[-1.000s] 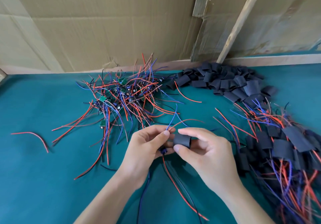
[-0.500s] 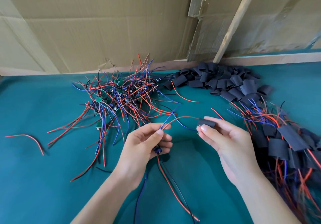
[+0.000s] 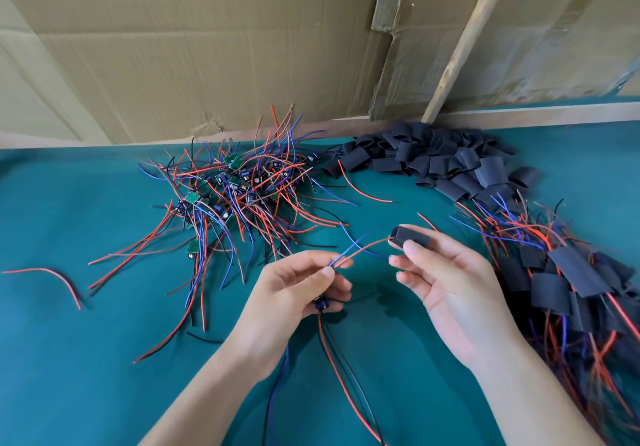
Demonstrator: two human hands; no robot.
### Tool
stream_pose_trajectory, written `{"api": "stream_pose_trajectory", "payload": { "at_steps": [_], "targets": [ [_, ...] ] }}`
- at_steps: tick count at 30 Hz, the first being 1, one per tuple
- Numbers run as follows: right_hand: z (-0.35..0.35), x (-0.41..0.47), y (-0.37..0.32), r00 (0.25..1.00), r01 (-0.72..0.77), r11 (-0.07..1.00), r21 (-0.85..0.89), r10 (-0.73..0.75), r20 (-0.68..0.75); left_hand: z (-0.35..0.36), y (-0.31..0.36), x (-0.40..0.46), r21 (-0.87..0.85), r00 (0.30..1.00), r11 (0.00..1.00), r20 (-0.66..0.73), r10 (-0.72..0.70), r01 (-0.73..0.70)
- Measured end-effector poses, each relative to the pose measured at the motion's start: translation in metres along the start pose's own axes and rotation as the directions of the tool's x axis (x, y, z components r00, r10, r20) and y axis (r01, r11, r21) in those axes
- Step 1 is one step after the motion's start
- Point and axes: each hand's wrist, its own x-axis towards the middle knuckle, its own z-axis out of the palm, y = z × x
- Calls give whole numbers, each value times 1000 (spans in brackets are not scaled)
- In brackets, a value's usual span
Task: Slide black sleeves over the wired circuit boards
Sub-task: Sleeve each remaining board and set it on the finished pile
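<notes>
Black sleeve (image 3: 410, 236) pinched in right hand (image 3: 446, 283), red lead already entering its mouth. Left hand (image 3: 294, 293) pinches blue and red leads (image 3: 349, 255), board (image 3: 320, 303) tucked below. Keep leads taut, paired; draw sleeve down onto board.

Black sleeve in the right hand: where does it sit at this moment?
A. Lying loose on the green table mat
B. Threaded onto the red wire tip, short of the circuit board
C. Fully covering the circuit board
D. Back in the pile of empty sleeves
B: the right hand pinches the black sleeve with the red wire entering its open end, while the left hand holds the circuit board uncovered.
</notes>
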Motion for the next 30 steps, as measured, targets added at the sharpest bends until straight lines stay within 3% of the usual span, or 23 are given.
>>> {"api": "stream_pose_trajectory", "payload": {
  "at_steps": [9, 18, 27, 30],
  "targets": [
    [-1, 0, -4, 1000, -25, 1000, -5, 25, 11, 0, 1, -2, 44, 998, 999, 58, 15, -17],
    [-1, -2, -4, 971, -50, 995, -91, 70, 230, 1, 2, -1, 40, 999, 999, 44, -25, 24],
    [22, -13, 13, 955, -175, 970, 168, 126, 268, 6, 7, -4, 113, 998, 993, 58, -37, 31],
    [26, -15, 18, 966, -122, 991, 49, 107, 237, 6, 7, -6, 128, 995, 991, 97, -37, 25]
  ]
}}
